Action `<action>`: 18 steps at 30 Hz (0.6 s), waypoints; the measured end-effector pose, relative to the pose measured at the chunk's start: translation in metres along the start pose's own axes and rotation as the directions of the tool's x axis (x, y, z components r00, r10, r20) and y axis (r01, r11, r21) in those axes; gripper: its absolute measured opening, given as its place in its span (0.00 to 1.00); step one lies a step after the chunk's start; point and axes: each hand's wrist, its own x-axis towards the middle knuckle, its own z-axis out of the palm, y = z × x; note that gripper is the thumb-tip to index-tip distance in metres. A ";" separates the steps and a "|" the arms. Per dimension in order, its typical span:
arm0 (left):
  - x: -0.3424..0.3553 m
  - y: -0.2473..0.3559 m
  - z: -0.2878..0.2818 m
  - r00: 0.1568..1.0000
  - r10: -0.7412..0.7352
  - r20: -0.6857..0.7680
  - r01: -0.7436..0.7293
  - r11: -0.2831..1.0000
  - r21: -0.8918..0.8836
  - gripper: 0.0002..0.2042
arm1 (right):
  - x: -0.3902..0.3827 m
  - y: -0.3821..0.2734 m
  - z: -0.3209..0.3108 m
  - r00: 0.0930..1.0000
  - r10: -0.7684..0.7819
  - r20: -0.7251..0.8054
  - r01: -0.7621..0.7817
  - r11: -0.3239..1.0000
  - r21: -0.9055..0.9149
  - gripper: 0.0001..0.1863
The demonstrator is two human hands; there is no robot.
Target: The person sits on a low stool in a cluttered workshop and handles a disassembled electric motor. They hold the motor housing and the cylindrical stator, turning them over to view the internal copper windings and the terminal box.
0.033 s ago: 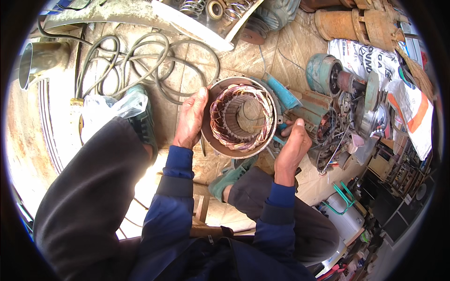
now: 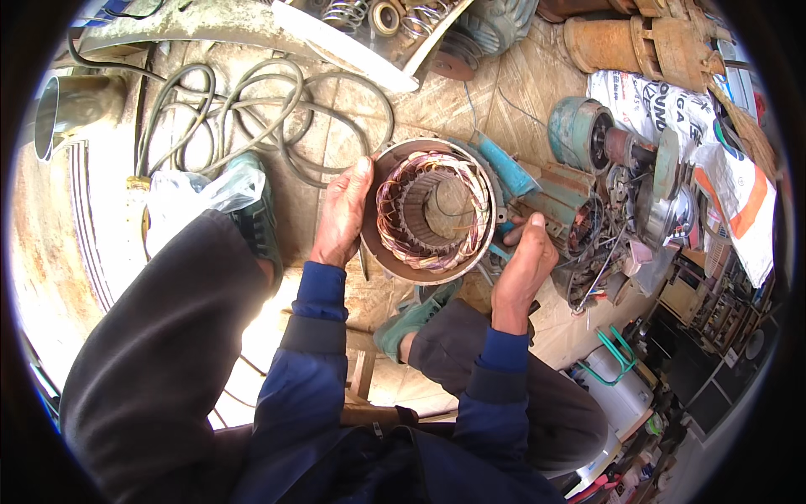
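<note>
A motor stator in a round metal housing faces up in the middle, with a ring of copper windings bound around its slotted bore. My left hand lies along the left side of the housing, thumb up at the rim and fingers hidden behind it. At the right side is my right hand, closed with the thumb on top. Its curled fingers reach toward the housing wall beside a small blue piece; what they grip is partly hidden. Just above that hand lies a blue cylindrical part.
Looped dark cable covers the floor at the far left. Greenish motor parts and metal scraps crowd the right, near white sacks. A rusty cylindrical casting lies far right. Springs sit in a tray at the back.
</note>
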 end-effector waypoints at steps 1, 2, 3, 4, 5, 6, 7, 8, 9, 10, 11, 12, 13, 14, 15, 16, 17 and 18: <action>-0.001 0.000 0.001 1.000 0.013 -0.014 -0.012 1.000 0.019 0.21 | 0.000 0.001 -0.001 1.000 0.001 0.001 -0.001 1.000 0.002 0.26; -0.002 0.000 0.003 0.999 0.025 -0.027 -0.024 0.999 0.039 0.21 | 0.000 0.003 -0.002 1.000 0.003 0.002 -0.003 1.000 0.004 0.26; -0.003 0.002 0.005 0.998 0.041 -0.039 -0.038 0.997 0.061 0.21 | 0.000 0.004 -0.002 1.000 0.003 0.003 -0.003 1.000 0.008 0.26; -0.002 0.000 0.004 0.997 0.065 -0.041 -0.062 0.995 0.077 0.20 | 0.000 0.006 -0.003 1.000 0.003 0.002 -0.003 1.000 0.004 0.25; 0.000 -0.004 0.001 0.995 0.089 -0.041 -0.085 0.992 0.094 0.20 | 0.000 0.008 -0.004 1.000 0.003 0.000 -0.003 1.000 0.000 0.25; 0.001 -0.006 -0.001 0.993 0.115 -0.041 -0.109 0.988 0.113 0.20 | 0.000 0.009 -0.004 1.000 0.004 -0.001 -0.004 1.000 -0.001 0.25; 0.001 -0.007 -0.003 0.992 0.119 -0.031 -0.114 0.986 0.119 0.19 | -0.001 0.008 -0.004 1.000 0.009 0.004 -0.009 1.000 0.001 0.24; 0.000 -0.007 -0.005 0.992 0.123 -0.022 -0.119 0.985 0.126 0.19 | -0.003 0.006 -0.004 1.000 0.015 0.009 -0.016 1.000 0.004 0.24; -0.001 -0.007 -0.003 0.992 0.125 -0.009 -0.123 0.984 0.131 0.19 | -0.003 0.004 -0.005 1.000 0.020 0.011 -0.020 1.000 0.005 0.23; -0.003 -0.006 -0.001 0.989 0.148 -0.023 -0.141 0.971 0.195 0.19 | -0.002 0.005 -0.006 1.000 -0.002 0.014 0.002 1.000 0.000 0.23; -0.004 -0.005 0.001 0.984 0.172 -0.036 -0.157 0.953 0.258 0.19 | -0.002 0.008 -0.008 1.000 -0.023 0.015 0.023 1.000 -0.006 0.23; -0.006 -0.003 0.005 0.979 0.201 -0.046 -0.176 0.930 0.323 0.19 | -0.001 0.011 -0.008 0.999 -0.045 0.017 0.045 0.999 -0.008 0.22; -0.009 -0.003 0.009 0.949 0.300 -0.102 -0.229 0.872 0.433 0.18 | -0.001 0.013 -0.008 0.998 -0.058 0.005 0.059 0.998 -0.031 0.22; -0.011 -0.005 0.013 0.905 0.401 -0.143 -0.269 0.799 0.538 0.17 | -0.003 0.016 -0.008 0.999 -0.048 0.002 0.048 0.998 -0.030 0.21; -0.016 -0.003 0.023 0.848 0.503 -0.166 -0.298 0.712 0.635 0.16 | -0.004 0.021 -0.008 0.996 -0.086 -0.004 0.086 0.996 -0.032 0.21; -0.020 -0.001 0.034 0.780 0.601 -0.173 -0.314 0.615 0.723 0.16 | -0.003 0.024 -0.008 0.992 -0.125 -0.013 0.125 0.992 -0.035 0.21; -0.027 -0.003 0.048 0.675 0.733 -0.088 -0.370 0.439 0.819 0.14 | -0.001 0.025 -0.012 0.991 -0.135 0.001 0.135 0.990 -0.031 0.21; -0.036 -0.005 0.068 0.642 0.766 -0.037 -0.434 0.403 0.805 0.14 | -0.001 0.026 -0.014 0.988 -0.157 0.008 0.157 0.985 -0.070 0.21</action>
